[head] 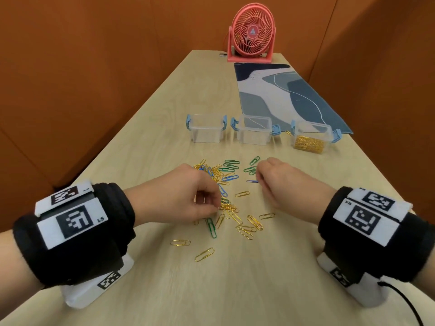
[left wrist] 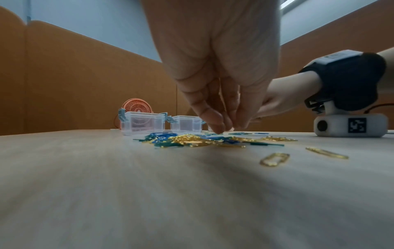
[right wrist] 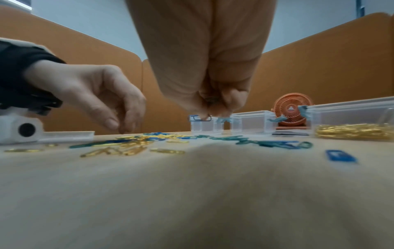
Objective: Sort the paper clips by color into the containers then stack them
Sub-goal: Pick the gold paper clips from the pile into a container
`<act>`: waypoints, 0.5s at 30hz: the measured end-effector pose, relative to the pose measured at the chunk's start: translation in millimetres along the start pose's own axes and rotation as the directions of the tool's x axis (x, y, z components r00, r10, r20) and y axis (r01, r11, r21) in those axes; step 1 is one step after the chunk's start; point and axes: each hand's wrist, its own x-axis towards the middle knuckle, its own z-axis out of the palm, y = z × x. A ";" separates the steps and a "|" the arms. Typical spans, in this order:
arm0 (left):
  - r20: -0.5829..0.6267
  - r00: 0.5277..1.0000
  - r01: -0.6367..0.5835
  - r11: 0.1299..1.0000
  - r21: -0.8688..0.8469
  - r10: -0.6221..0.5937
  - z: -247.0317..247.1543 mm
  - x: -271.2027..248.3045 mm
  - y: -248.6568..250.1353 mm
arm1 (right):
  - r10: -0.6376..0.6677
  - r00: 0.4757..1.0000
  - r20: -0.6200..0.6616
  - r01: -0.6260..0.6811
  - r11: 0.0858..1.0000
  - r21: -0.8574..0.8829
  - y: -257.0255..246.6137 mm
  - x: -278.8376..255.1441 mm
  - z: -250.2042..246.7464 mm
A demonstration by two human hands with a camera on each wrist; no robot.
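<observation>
Three clear containers with pale blue latches stand in a row across the middle of a long wooden desk (head: 146, 128), which is walled in by orange partitions (head: 70, 78). A blue and white mat (head: 289, 95) lies along the desk's right edge toward the far end, and a pink fan (head: 251, 31) stands at the far edge just beyond it. The left container (head: 206, 128) and the middle container (head: 254, 130) look empty, though the view is too soft to be sure; the right container (head: 313, 137), near the right edge and touching the mat's near corner, holds a heap of gold clips (head: 309, 144).

The left hand (head: 181, 196) hovers over the loose paper clips (head: 226, 198), which are scattered gold, green and blue in the middle of the desk, on the near side of the containers. Its fingertips (left wrist: 217, 124) are drawn together and point down at the pile; whether they pinch a clip cannot be told.

The right hand (head: 282, 182) is raised beside the pile toward the right edge, fingers curled tight. In the right wrist view its fingertips (right wrist: 204, 112) pinch a blue clip (right wrist: 200, 118), and more clips seem bunched in the palm.

A single blue clip (right wrist: 341, 155) lies apart on the desk near that hand.
</observation>
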 end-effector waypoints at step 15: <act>0.167 0.968 -0.201 0.978 0.056 0.189 9.1 10.2 14.7 | -0.059 0.998 -0.005 0.059 0.975 0.213 11.6 -25.3 -10.5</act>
